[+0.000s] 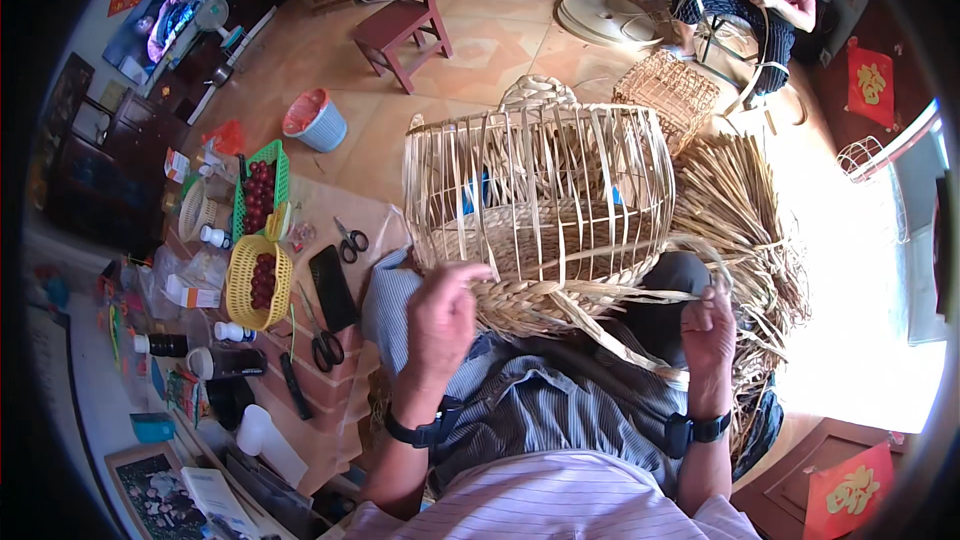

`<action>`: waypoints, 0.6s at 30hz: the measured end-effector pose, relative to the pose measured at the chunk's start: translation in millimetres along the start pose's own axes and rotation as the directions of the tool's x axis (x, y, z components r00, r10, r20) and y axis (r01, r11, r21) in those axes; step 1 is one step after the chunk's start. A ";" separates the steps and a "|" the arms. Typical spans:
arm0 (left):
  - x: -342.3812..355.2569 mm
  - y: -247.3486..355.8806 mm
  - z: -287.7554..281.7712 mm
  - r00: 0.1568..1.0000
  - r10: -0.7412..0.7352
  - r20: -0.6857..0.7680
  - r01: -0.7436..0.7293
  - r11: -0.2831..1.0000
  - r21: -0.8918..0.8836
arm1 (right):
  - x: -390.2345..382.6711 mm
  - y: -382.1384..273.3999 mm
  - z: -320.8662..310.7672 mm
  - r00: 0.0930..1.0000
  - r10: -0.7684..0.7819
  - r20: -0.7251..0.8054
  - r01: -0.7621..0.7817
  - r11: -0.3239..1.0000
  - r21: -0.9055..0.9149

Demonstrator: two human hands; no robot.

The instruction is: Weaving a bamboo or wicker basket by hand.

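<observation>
A half-woven straw basket (540, 180) sits across my lap, its upright straw stakes standing apart above a woven lower part. A thick braided edge (515, 302) runs along its near side, with loose strands trailing to the right. My right hand (708, 330) is closed, pinching the end of a straw strand (655, 295) that stretches from the braid. At the basket's near left, my left hand (443, 315) has its fingers stretched toward the braid and is slightly blurred; I see nothing held in it.
A bundle of dry straw (730, 210) lies right of the basket. On the left are scissors (326, 348), a phone-like black slab (333, 287), a yellow basket (258, 280) and green basket (262, 190) of dark red fruit. Beyond stand a bin (318, 122), a chair (405, 20) and a seated person (765, 0).
</observation>
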State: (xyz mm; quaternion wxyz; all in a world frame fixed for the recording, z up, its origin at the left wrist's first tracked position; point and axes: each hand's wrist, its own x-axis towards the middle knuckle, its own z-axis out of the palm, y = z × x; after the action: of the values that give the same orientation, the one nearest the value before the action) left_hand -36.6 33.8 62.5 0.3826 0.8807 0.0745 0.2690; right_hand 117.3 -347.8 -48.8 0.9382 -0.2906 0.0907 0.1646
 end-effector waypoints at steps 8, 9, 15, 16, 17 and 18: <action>1.6 13.2 55.7 0.941 0.096 0.325 -0.148 0.979 0.141 | -48.8 -32.9 24.5 0.995 0.095 -0.007 -0.078 0.764 -0.640; 2.0 13.5 56.7 0.942 0.065 0.330 -0.123 0.980 0.157 | -56.8 -20.4 36.0 0.991 0.133 -0.001 -0.069 0.505 -0.860; 17.9 14.6 56.4 0.904 0.019 0.426 -0.098 0.982 0.164 | -54.7 72.2 95.6 0.896 0.346 0.277 0.275 0.056 -0.960; 20.8 14.3 55.0 0.890 0.004 0.455 -0.098 0.978 0.183 | -51.2 77.0 103.2 0.861 0.497 0.111 0.088 0.070 -0.994; 21.6 14.2 52.2 0.873 -0.015 0.487 -0.083 0.980 0.180 | -52.4 79.0 110.2 0.858 0.485 0.171 0.118 0.137 -0.984; 22.5 13.7 51.1 0.869 0.021 0.494 -0.104 0.985 0.141 | -52.1 76.9 116.8 0.851 0.482 0.209 0.093 0.254 -0.963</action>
State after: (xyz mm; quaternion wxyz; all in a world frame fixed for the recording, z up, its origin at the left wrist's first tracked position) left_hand 8.5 -0.6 52.9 0.3067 0.9503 -0.0317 0.0423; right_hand 49.8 -234.2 20.5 0.5351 -0.7279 -0.2182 0.3691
